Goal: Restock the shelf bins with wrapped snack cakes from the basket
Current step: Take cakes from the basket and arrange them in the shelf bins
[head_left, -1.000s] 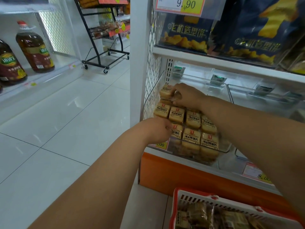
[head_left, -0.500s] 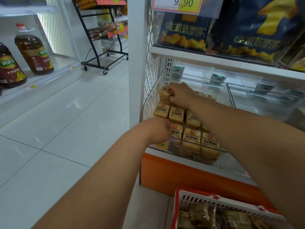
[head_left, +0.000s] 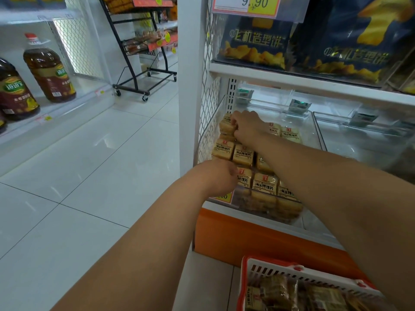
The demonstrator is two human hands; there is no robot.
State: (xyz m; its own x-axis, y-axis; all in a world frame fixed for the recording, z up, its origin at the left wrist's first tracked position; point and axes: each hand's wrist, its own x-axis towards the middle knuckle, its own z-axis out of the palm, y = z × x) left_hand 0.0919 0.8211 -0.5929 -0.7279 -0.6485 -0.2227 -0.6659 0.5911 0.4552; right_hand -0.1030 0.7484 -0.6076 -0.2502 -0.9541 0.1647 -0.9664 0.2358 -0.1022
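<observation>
Both arms are stretched into the clear bin [head_left: 314, 131] on the lower shelf. The right hand [head_left: 246, 126] is at the back left corner, fingers curled over a cake [head_left: 225, 126] sitting on top of the stack there, right up against the mesh side panel [head_left: 210, 122]. Looks like a grip on that one pack, though the fingertips are hidden behind it.

The left hand [head_left: 215, 177] is at the front left corner of the bin, knuckles toward the camera, fingers tucked out of sight against the front row of cakes [head_left: 265, 184]. Can't tell if it's actually holding one or just pressed against them.

The bin's left half is packed with rows of the tan wrapped packs, a couple more lying loose further back [head_left: 290, 134]. The right part of the bin is bare plastic.

The basket [head_left: 298, 273], red rim and white slats, sits on the floor at the bottom right, under the right forearm, with more wrapped cakes inside [head_left: 278, 290].

Blue snack bags [head_left: 253, 43] fill the shelf above, oil bottles [head_left: 48, 70] stand across the aisle on the left.
</observation>
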